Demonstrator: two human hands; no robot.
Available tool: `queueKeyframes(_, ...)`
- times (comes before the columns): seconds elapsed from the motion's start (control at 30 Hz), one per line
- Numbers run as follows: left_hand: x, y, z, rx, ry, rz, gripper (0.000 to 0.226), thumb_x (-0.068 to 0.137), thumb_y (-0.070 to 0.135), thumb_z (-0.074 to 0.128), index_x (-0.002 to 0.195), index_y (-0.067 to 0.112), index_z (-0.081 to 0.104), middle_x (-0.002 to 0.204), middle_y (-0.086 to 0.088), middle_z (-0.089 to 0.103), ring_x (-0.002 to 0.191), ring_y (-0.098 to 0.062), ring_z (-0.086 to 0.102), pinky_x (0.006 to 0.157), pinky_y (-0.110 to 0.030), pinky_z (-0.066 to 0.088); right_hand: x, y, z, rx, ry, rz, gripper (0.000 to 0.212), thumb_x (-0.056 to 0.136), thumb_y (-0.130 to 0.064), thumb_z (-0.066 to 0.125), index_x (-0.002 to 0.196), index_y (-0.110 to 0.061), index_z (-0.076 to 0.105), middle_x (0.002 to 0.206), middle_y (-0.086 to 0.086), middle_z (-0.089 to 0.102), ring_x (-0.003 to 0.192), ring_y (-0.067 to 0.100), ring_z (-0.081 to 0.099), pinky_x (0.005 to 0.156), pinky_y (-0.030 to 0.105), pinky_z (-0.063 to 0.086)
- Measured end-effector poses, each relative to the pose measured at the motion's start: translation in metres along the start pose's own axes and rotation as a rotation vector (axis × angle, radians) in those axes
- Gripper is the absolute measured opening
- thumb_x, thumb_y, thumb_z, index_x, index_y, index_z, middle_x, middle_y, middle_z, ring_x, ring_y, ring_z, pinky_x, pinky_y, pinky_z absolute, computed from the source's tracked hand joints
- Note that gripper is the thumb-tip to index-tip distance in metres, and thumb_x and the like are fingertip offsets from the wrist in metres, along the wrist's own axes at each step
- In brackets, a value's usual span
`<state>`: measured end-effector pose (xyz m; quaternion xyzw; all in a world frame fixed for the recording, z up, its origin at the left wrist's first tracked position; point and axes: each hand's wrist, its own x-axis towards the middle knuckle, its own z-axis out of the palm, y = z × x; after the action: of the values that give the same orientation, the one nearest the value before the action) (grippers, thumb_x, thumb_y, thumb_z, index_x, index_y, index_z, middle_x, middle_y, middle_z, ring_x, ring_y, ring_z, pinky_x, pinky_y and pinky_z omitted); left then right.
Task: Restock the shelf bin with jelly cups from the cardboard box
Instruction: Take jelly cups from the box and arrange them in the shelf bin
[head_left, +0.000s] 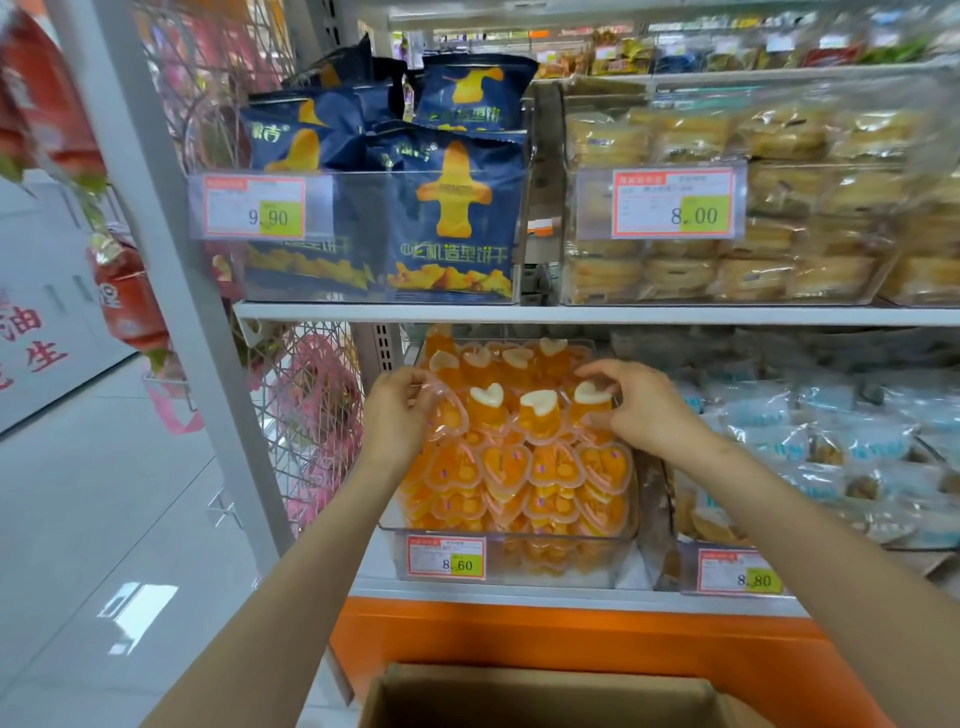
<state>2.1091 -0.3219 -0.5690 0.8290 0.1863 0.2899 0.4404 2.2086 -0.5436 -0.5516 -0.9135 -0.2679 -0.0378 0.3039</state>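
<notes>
Head view: jelly cups (524, 470), orange and heart-shaped, fill the clear shelf bin (514, 538) on the lower shelf. Front rows lie lid-out; rows behind stand w/ white heart bases up. Your left hand (397, 413) is curled round the left-edge cup (449, 413), lid facing you, at the bin's left side. Your right hand (644, 410) pinches the right-end cup (592, 397) betw. thumb & fingers, on top of the pile. An 8.60 price tag (447, 557) sits on the bin front. The cardboard box (545, 696) is open at the bottom of frame, under your forearms; can't tell what's inside. Blue biscuit bags (457, 218) sit on the shelf above, bread packs (727, 260) beside them.
</notes>
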Motion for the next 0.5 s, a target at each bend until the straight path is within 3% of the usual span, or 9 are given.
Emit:
queueKeyframes(0.07, 0.003, -0.003, -0.002, 0.128, -0.016, 0.034, 0.016, 0.087, 0.023, 0.063, 0.1, 0.012, 0.064, 0.11, -0.011, 0.061, 0.099, -0.025, 0.058, 0.08, -0.036, 0.048, 0.001, 0.002, 0.002, -0.034, -0.012, 0.003, 0.051, 0.078, -0.024, 0.074, 0.126, -0.026, 0.056, 0.123, 0.004, 0.058, 0.113, 0.024, 0.054, 0.091, 0.036, 0.05)
queueKeyframes(0.17, 0.001, -0.003, -0.005, 0.169, -0.016, 0.06, 0.009, 0.086, 0.02, 0.065, 0.091, 0.013, 0.065, 0.103, -0.009, 0.063, 0.092, -0.024, 0.059, 0.074, -0.033, 0.047, 0.006, 0.003, 0.005, -0.081, 0.044, -0.028, 0.042, 0.081, -0.02, 0.07, 0.122, -0.023, 0.061, 0.121, 0.007, 0.063, 0.114, 0.027, 0.055, 0.093, 0.04, 0.049)
queueKeyframes(0.27, -0.004, 0.004, -0.008, 0.113, 0.073, 0.141, 0.004, 0.084, 0.009, 0.065, 0.08, 0.011, 0.065, 0.088, -0.003, 0.063, 0.078, -0.018, 0.056, 0.069, -0.032, 0.047, 0.017, -0.001, 0.006, -0.088, 0.098, -0.021, 0.038, 0.083, -0.012, 0.064, 0.121, -0.017, 0.064, 0.118, 0.011, 0.065, 0.111, 0.03, 0.059, 0.091, 0.037, 0.049)
queueKeyframes(0.4, -0.003, 0.001, -0.008, 0.222, 0.175, 0.296, 0.003, 0.081, 0.012, 0.069, 0.081, 0.011, 0.066, 0.092, -0.001, 0.059, 0.077, -0.019, 0.056, 0.066, -0.033, 0.046, 0.024, -0.006, 0.005, -0.106, 0.112, -0.014, 0.038, 0.085, -0.01, 0.058, 0.121, -0.018, 0.063, 0.119, 0.011, 0.065, 0.109, 0.032, 0.059, 0.089, 0.035, 0.049)
queueKeyframes(0.5, -0.003, -0.006, -0.004, 0.41, 0.145, 0.428, 0.007, 0.081, 0.015, 0.07, 0.084, 0.01, 0.067, 0.094, -0.002, 0.059, 0.082, -0.023, 0.058, 0.059, -0.032, 0.045, 0.014, -0.012, 0.004, -0.041, 0.132, -0.059, 0.031, 0.086, -0.024, 0.062, 0.117, -0.024, 0.065, 0.111, 0.003, 0.068, 0.103, 0.023, 0.062, 0.084, 0.029, 0.047)
